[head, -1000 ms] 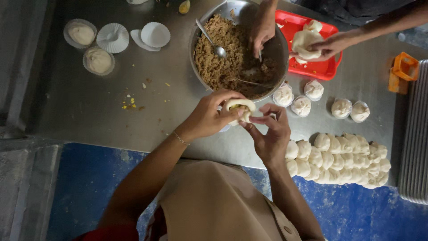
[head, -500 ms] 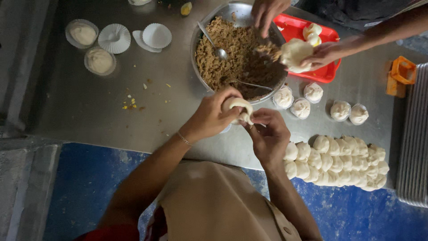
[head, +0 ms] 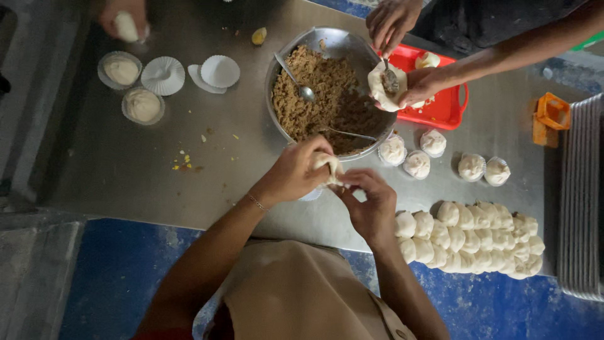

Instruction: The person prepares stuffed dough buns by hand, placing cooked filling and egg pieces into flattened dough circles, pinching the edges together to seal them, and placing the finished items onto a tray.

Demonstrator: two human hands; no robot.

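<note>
My left hand (head: 297,170) and my right hand (head: 371,201) both pinch a white dough bun (head: 328,164) over the steel table (head: 126,170), just in front of a big metal bowl (head: 340,45) of brown minced filling (head: 321,94). Two spoons lie in the bowl. Across the table another person's hand (head: 418,85) holds an open dough round (head: 382,85) while their other hand (head: 390,22) spoons filling into it. Finished buns (head: 417,164) stand beside the bowl.
A pile of raw dough pieces (head: 478,239) lies at the front right. A red tray (head: 443,107) sits behind the buns. Paper cups (head: 163,75), some filled, stand at the back left, where a third hand (head: 126,19) holds a bun. Stacked trays (head: 582,189) line the right edge.
My hands keep turning and pinching the bun in place. The other person has lifted the dough round off the red tray and brought it over the bowl's rim.
</note>
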